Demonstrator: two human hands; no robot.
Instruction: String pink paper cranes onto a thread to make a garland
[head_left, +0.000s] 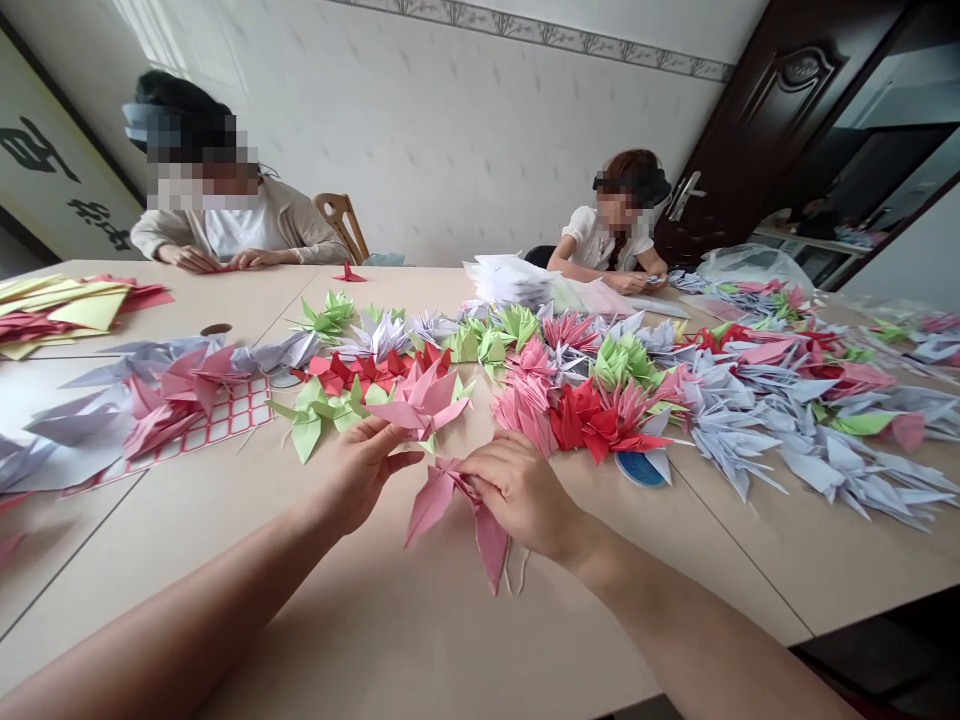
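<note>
My left hand (pixel 367 462) is closed, with its fingertips at the lower edge of a pink paper crane (pixel 420 398). Just to the right and nearer to me, my right hand (pixel 521 488) pinches a second pink paper crane (pixel 435 500), whose wings point down toward the table. A thin pale string (pixel 517 575) dangles below that crane. Green paper cranes (pixel 306 425) and a row of red paper cranes (pixel 352 372) lie beyond my left hand. Past my right hand sit bunches of pink cranes (pixel 525 405) and red cranes (pixel 600 420).
Pale lilac cranes (pixel 750 420) spread across the right of the table (pixel 360 640). Yellow and red folded papers (pixel 82 305) lie far left, near a red-and-white grid sheet (pixel 232 415). White paper packs (pixel 510 278) stand at the back. Two people sit across, hands on paper.
</note>
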